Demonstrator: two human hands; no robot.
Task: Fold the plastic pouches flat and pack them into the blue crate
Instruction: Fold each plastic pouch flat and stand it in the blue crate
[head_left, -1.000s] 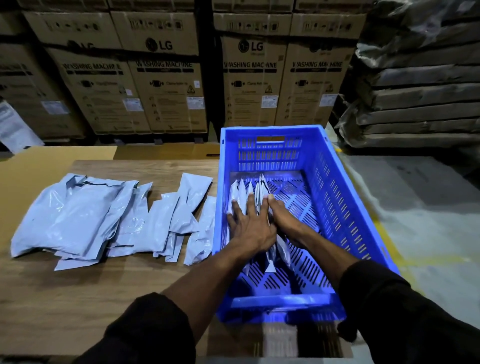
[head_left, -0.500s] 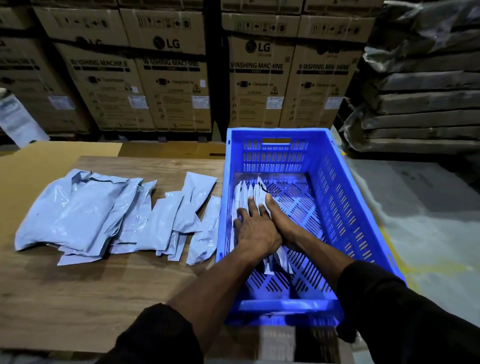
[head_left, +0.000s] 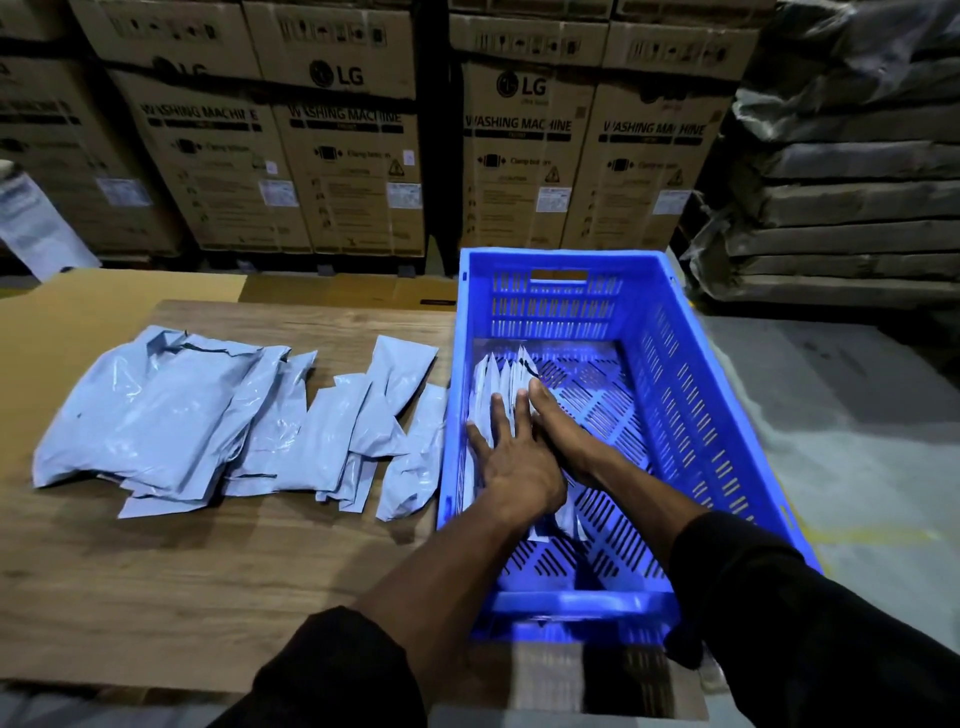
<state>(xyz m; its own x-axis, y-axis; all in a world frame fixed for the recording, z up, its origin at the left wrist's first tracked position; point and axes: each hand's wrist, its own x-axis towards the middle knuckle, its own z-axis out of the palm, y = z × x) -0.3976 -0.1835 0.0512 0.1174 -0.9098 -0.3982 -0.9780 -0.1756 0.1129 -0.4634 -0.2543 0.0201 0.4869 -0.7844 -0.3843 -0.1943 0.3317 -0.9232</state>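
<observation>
- Hands both down inside the blue crate (head_left: 691, 395), against its left wall, same as a second ago; little has shifted between the views beyond a small camera drift.
- Left hand (head_left: 511, 452) lies flat, fingers straight and spread, pressing on the row of folded pouches (head_left: 498, 374) standing on edge along that wall. Released grip, nothing clasped.
- Right hand (head_left: 558, 426) sits just beside it, fingers straight and together, edge of the hand against the right side of the row. Also a released grip; it pushes, does not hold.
- Change over the last second: the fingertips have crept slightly up the row and the pouches look a touch tighter to the wall. Reads as squaring and compressing the batch, not adding to it.
- Loose pile of pouches (head_left: 171, 410) on the wooden counter (head_left: 156, 566), left of the crate, unchanged in layout; the nearest one lies just beside the crate's outer wall.
- Judgement: task partway. One row packed, most of the crate floor bare, a good many pouches yet to fold.
- Risk: slick plastic may spring open or topple once the pressure comes off.
</observation>
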